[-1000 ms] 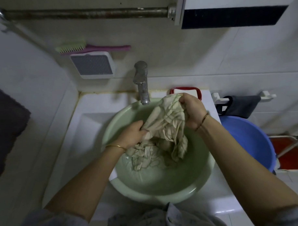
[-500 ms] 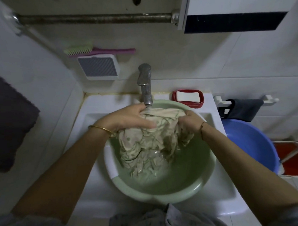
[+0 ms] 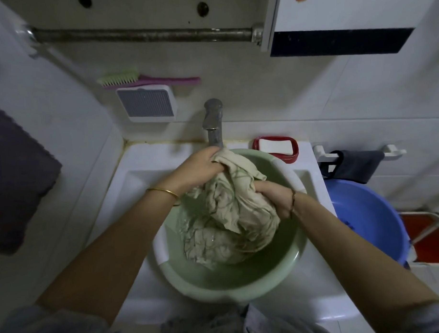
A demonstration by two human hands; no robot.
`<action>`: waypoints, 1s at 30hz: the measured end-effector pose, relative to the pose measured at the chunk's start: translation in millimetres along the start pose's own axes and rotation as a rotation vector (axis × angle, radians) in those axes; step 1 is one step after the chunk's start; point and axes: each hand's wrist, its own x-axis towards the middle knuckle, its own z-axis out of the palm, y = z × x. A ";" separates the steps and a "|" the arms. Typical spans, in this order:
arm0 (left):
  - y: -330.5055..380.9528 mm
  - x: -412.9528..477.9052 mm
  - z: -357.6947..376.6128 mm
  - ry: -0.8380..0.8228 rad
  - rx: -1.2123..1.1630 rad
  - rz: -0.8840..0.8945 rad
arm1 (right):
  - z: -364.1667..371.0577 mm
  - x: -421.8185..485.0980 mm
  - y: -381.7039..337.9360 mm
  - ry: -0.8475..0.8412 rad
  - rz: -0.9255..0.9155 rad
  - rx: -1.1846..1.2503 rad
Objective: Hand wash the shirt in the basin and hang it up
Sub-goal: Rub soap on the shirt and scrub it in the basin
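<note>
Beige shirt (image 3: pixel 230 215) sits bunched in green basin (image 3: pixel 217 286) below tap (image 3: pixel 213 121), lower part in water. L hand (image 3: pixel 201 167) clenches top fold nr tap; R hand (image 3: pixel 274 194) grips side bunch. Best rub handfuls together, low over basin.

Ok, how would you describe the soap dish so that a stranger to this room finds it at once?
Start at the white sink with the green basin in it. On the sink's back ledge, just right of the tap, lies the soap dish. It is the only red thing on the sink, and it holds a white soap bar.
</note>
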 end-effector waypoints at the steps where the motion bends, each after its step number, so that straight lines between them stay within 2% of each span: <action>1: 0.3 0.6 3.3 0.001 0.022 0.003 | 3.7 2.0 1.8 -0.026 0.000 0.032; 5: -17.5 -3.0 11.0 0.039 0.062 -0.122 | 0.3 4.5 1.8 -0.057 -0.029 0.289; 8: -41.8 -9.6 13.1 0.184 -0.011 -0.384 | -1.9 5.4 3.9 -0.100 -0.069 0.432; 9: -47.1 -12.9 16.1 0.103 0.036 -0.457 | -1.2 6.1 3.0 -0.114 -0.078 0.481; 11: -53.6 -21.6 27.2 -0.232 0.047 -0.525 | 0.2 6.9 0.5 -0.159 -0.095 0.586; 12: -53.8 -28.8 31.8 -0.351 -0.052 -0.530 | 0.3 7.7 0.0 -0.168 -0.113 0.612; 14: -50.1 -37.7 41.3 -0.410 -0.314 -0.441 | 1.4 9.2 -3.4 -0.146 -0.122 0.645; 16: -52.1 -36.5 50.1 -0.350 -0.438 -0.340 | 0.0 11.3 -8.0 -0.102 -0.100 0.625; 18: -52.4 -33.6 51.1 -0.240 -0.393 -0.267 | -2.0 11.3 -16.3 -0.021 -0.014 0.481; 19: -51.4 -33.0 49.5 -0.196 -0.369 -0.251 | -2.5 11.3 -21.2 0.082 0.043 0.314; 22: -51.8 -32.7 44.4 -0.105 -0.338 -0.243 | -1.2 12.7 -26.6 0.528 0.136 -0.555; 23: -49.7 -33.9 43.0 -0.038 -0.322 -0.232 | 1.7 12.4 -24.8 0.600 0.119 -0.847; 24: -47.4 -34.4 41.5 0.060 -0.266 -0.211 | 5.4 13.8 -20.8 0.636 0.084 -1.032; 27: -43.5 -36.9 41.5 0.313 -0.106 -0.080 | 13.9 17.6 3.2 0.690 0.032 -1.168; 30: -39.9 -40.5 43.8 0.331 -0.090 0.036 | 17.1 13.9 19.2 0.666 -0.201 -1.272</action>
